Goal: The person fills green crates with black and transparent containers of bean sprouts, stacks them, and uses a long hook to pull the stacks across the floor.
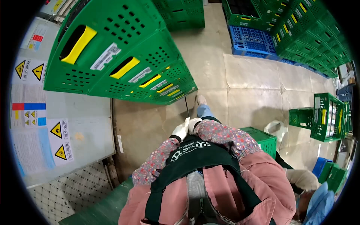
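Note:
My left hand (180, 130) and my right hand (193, 125), both in white gloves, are close together in front of my apron. They are closed around the near end of a thin black rod (186, 105). The rod runs forward to the low end of a tall stack of green plastic crates (150, 62); whether its tip is hooked there I cannot make out. Yellow handles and white labels mark the stack's near side. Patterned sleeve covers reach to both wrists, and the fingers' exact grip is partly hidden.
At the left stands a pale panel (86, 123) with warning stickers. More green crates (315, 33) are stacked by a blue pallet (251, 39) at the far right. A green crate (262, 138) and a white plastic bag (276, 129) lie to my right. Another person's blue garment (320, 206) shows behind.

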`<act>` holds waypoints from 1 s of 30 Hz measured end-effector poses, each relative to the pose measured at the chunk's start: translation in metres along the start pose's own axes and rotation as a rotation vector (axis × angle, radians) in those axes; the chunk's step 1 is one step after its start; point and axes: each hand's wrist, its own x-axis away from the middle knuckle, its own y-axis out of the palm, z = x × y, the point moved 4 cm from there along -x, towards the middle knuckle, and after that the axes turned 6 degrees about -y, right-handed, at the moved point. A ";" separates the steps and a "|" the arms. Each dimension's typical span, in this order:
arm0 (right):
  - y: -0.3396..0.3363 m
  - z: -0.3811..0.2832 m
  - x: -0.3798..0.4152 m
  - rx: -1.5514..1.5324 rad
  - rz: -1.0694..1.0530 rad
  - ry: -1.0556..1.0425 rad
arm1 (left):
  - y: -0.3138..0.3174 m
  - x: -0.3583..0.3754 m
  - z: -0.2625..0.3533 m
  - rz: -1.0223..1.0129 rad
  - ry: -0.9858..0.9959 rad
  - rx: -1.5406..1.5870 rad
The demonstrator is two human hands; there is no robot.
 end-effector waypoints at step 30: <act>0.018 0.042 0.069 -0.158 0.009 0.073 | -0.068 0.185 0.068 -0.256 0.691 0.502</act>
